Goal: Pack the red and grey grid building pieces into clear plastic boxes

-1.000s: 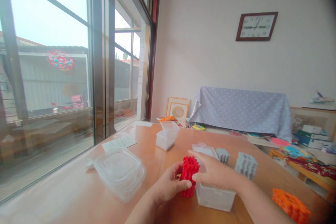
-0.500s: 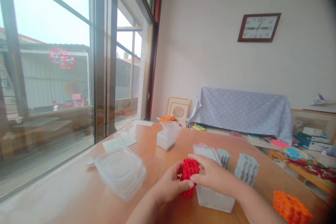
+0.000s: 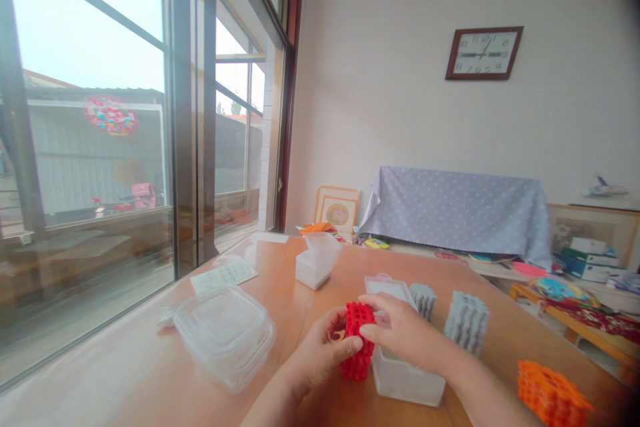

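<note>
A stack of red lattice-like plastic pieces (image 3: 357, 365) stands nearly upright between my hands. My left hand (image 3: 323, 350) is closed round its left side, thumb across the front. From the right, my right hand (image 3: 397, 330) grips the upper part, with the thumb on the front face and fingers over the top. Just right of the stack is an open white plastic box (image 3: 407, 381), partly covered by my right hand and forearm. Behind that forearm stand a small grey stack (image 3: 423, 300) and a taller grey stack (image 3: 467, 321) of similar pieces.
An orange stack (image 3: 553, 393) sits near the right table edge. To the left lies a clear lidded container (image 3: 225, 333), with a paper sheet (image 3: 225, 276) behind it. Farther back is a small open white box (image 3: 313, 272). A window (image 3: 90, 147) borders the table's left side.
The whole scene has shifted slightly left as the camera turned. Both hands keep hold of the red stack, with hardly any change in grip.
</note>
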Available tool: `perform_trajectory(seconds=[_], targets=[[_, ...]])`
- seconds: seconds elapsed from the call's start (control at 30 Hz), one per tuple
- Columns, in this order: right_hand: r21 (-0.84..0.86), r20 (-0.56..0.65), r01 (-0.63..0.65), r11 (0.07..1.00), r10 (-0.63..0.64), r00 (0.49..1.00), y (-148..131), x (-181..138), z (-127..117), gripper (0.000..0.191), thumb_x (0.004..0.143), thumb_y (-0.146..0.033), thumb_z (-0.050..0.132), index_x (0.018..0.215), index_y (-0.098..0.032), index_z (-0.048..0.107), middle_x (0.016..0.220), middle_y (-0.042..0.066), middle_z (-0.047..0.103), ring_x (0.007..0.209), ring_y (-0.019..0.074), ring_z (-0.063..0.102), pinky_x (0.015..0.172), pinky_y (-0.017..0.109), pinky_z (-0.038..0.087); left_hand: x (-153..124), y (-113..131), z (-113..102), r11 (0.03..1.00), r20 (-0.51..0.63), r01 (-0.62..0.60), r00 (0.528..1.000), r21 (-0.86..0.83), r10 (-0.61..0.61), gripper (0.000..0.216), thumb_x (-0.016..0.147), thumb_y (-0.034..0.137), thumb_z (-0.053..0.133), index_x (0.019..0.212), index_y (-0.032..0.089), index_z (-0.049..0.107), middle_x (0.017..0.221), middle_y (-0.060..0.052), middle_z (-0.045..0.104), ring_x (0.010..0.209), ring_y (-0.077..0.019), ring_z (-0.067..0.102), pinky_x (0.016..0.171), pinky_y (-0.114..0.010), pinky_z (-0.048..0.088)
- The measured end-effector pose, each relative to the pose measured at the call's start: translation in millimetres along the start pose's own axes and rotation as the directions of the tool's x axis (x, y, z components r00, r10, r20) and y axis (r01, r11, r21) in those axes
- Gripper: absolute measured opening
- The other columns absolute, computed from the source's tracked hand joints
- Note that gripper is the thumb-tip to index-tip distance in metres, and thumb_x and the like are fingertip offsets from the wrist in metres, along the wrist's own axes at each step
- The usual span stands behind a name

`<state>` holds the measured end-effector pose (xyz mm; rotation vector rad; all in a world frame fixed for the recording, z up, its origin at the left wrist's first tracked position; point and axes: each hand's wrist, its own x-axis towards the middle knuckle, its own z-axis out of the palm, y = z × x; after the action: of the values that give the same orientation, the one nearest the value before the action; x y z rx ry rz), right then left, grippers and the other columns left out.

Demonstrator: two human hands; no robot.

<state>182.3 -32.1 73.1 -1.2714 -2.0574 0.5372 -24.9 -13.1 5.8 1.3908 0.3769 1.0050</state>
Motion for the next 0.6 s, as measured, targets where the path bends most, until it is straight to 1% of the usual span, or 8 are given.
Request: perform_trajectory(seconds=[0.1,0.23,0.3,0.4,0.5,0.57,0.6], targets=[[0.014,-0.002,0.000,1.000,0.000,1.000,-2.7,-1.3,-1.7,0.054,0.078,-0.035,0.071,0.130,-0.023,0.063,0.129,0.010,0.066,0.120,0.0283,0.062,0.105,0.048,0.048,0.6,-1.1,-1.1,1.000,-0.007,-0.001,1.000,0.016,0.001,0.058,0.078,0.044,0.080,0.125,0.015,0.060,0.122,-0.015,0.067,0.102,-0.0270,0.064,0.085,-0.036,0.049],[-0.007,-0.018,-0.031,1.000,0.031,0.999,-4.6,-2.4,-9.3,0.057,0.082,-0.037,0.068,0.136,-0.022,0.058,0.140,0.012,0.059,0.131,0.0290,0.054,0.112,0.050,0.040,0.8,-0.4,-2.1,0.999,-0.016,0.012,1.000,0.049,-0.011,0.062,0.078,0.046,0.079,0.128,0.017,0.058,0.127,-0.014,0.065,0.103,-0.0264,0.064,0.088,-0.036,0.048],[-0.016,-0.036,-0.052,0.999,0.052,0.998,-3.8,-1.1,-13.5,0.054,0.084,-0.036,0.064,0.136,-0.021,0.058,0.141,0.012,0.058,0.132,0.0282,0.053,0.112,0.049,0.040,1.0,1.2,-1.8,0.997,-0.022,0.015,1.000,0.079,-0.013,0.063,0.078,0.047,0.079,0.129,0.018,0.058,0.125,-0.014,0.066,0.105,-0.0268,0.063,0.089,-0.036,0.047],[-0.038,-0.037,-0.080,0.996,0.078,0.996,-2.9,2.2,-19.3,0.051,0.084,-0.036,0.063,0.134,-0.021,0.061,0.140,0.012,0.059,0.131,0.0279,0.053,0.110,0.046,0.042,1.3,2.7,-0.9,0.995,-0.034,0.016,0.999,0.102,-0.012,0.063,0.077,0.048,0.079,0.129,0.018,0.059,0.123,-0.013,0.067,0.107,-0.0275,0.063,0.089,-0.035,0.048],[-0.087,-0.002,-0.089,0.992,0.089,0.996,-6.6,4.1,-24.6,0.053,0.083,-0.041,0.066,0.133,-0.023,0.062,0.144,0.011,0.056,0.138,0.0301,0.045,0.114,0.047,0.036,1.0,1.0,-0.7,0.996,-0.034,0.021,0.999,0.085,-0.018,0.063,0.078,0.046,0.079,0.130,0.019,0.058,0.121,-0.013,0.068,0.104,-0.0270,0.063,0.087,-0.035,0.050],[-0.128,0.048,-0.074,0.989,0.080,0.996,-12.0,4.6,-27.3,0.057,0.080,-0.045,0.068,0.133,-0.024,0.062,0.146,0.010,0.054,0.142,0.0316,0.039,0.116,0.047,0.032,0.7,-1.5,-1.2,0.998,-0.035,0.027,0.999,0.063,-0.024,0.061,0.079,0.045,0.079,0.131,0.019,0.058,0.120,-0.013,0.068,0.103,-0.0271,0.064,0.086,-0.036,0.051],[-0.148,0.076,-0.062,0.987,0.074,0.994,-15.1,4.8,-28.2,0.059,0.079,-0.046,0.069,0.134,-0.025,0.061,0.146,0.010,0.053,0.142,0.0319,0.039,0.116,0.047,0.032,0.6,-2.7,-1.7,0.998,-0.036,0.032,0.999,0.051,-0.030,0.061,0.080,0.044,0.078,0.131,0.019,0.058,0.120,-0.013,0.067,0.103,-0.0272,0.064,0.085,-0.036,0.051]])
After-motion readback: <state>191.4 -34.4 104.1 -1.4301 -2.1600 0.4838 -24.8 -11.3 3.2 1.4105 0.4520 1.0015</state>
